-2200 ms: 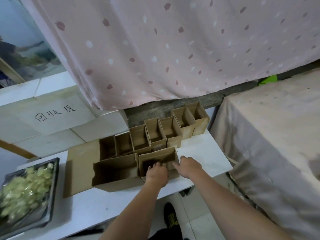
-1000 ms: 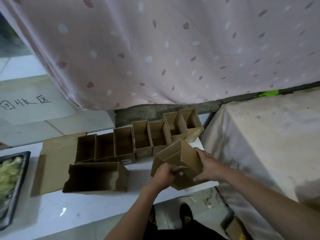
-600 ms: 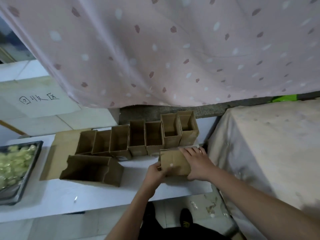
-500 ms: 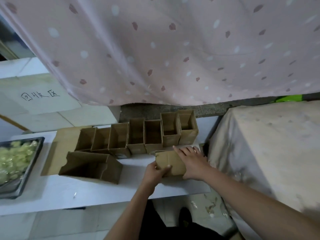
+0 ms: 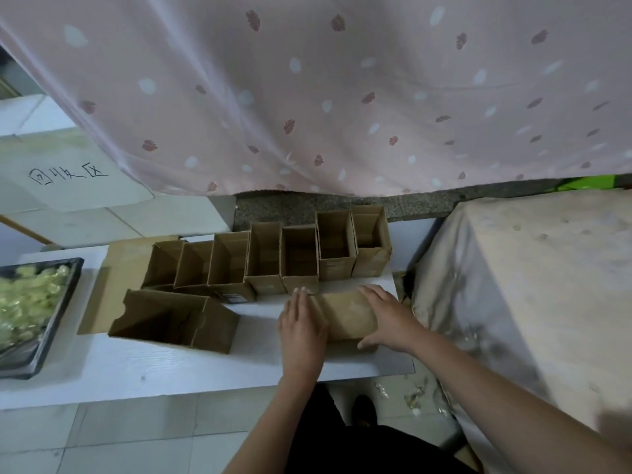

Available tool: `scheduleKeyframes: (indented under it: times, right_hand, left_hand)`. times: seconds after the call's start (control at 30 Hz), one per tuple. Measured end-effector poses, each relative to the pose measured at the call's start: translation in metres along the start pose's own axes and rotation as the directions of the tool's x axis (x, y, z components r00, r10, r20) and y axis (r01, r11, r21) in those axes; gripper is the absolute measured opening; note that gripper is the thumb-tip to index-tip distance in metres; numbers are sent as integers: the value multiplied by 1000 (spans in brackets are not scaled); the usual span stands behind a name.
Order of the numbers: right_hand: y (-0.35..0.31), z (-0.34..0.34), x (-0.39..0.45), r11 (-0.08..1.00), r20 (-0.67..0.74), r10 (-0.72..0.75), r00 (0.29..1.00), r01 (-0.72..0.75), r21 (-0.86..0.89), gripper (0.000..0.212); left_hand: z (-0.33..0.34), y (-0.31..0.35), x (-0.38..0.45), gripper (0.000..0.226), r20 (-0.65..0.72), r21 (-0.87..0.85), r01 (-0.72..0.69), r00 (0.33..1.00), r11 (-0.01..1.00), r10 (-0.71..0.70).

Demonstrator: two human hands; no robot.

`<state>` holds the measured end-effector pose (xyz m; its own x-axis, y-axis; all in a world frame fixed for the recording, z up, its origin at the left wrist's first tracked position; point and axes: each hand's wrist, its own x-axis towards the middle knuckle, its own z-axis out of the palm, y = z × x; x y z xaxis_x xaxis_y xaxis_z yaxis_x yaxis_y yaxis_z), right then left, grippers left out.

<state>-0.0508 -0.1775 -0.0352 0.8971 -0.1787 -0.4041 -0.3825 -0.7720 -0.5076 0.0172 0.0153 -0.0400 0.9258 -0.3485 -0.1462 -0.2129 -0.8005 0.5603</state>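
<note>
Black tray (image 5: 51, 336) of pale green pieces at left, spotted pink curtain (image 5: 342, 97) behind, cloth-draped table (image 5: 530, 285) at right.

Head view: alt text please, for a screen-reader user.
Two hands press on a cardboard box lying on a white table: left hand at its left end, right hand over its right end. Behind stands a row of open cardboard boxes; a larger box lies at left.
</note>
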Motion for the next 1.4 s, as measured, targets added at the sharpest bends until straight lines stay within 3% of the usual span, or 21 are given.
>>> scheduleKeyframes:
  times: [0.07, 0.13, 0.23, 0.37, 0.43, 0.53, 0.83, 1.0, 1.2, 1.4]
  right_hand:
    - [2, -1, -1, 1000, 6, -8, 1000, 8, -22, 121]
    - [0, -1, -1, 995, 28, -12, 1000, 15, -94, 119]
    - [-6, -2, -3, 980, 58, 10, 998, 1, -200, 106]
    - [-12, -10, -7, 990, -166, -73, 983, 52, -131, 46]
    - [-13, -9, -8, 994, -165, -83, 983, 70, -81, 35]
    - [-12, -4, -5, 998, -173, -47, 984, 54, 35, 35]
    - [-13, 0, 2, 989, -221, 40, 974, -7, 148, 20]
    - [-22, -5, 6, 994, -212, 51, 976, -28, 108, 16]
    - [-21, -2, 2, 999, -182, -40, 982, 45, 27, 16]
    - [-13, 0, 2, 992, -168, -55, 984, 74, 104, 13]
  left_hand:
    - [9, 7, -2, 68, 78, 142, -246, 968, 959, 237]
    - [20, 11, -5, 63, 175, 218, -360, 929, 907, 326]
    - [33, 9, -11, 62, 212, 301, -388, 918, 871, 336]
    - [38, 8, -9, 64, 231, 344, -403, 912, 848, 340]
    - [39, 11, -9, 71, 251, 352, -424, 902, 835, 352]
    - [39, 11, -7, 74, 273, 397, -428, 900, 812, 340]
    - [42, 9, -11, 79, 271, 408, -434, 898, 803, 347]
    - [44, 8, -9, 83, 305, 431, -423, 900, 797, 312]
    - [45, 8, -8, 83, 288, 428, -422, 902, 799, 322]
    - [44, 9, -8, 85, 306, 438, -427, 898, 791, 316]
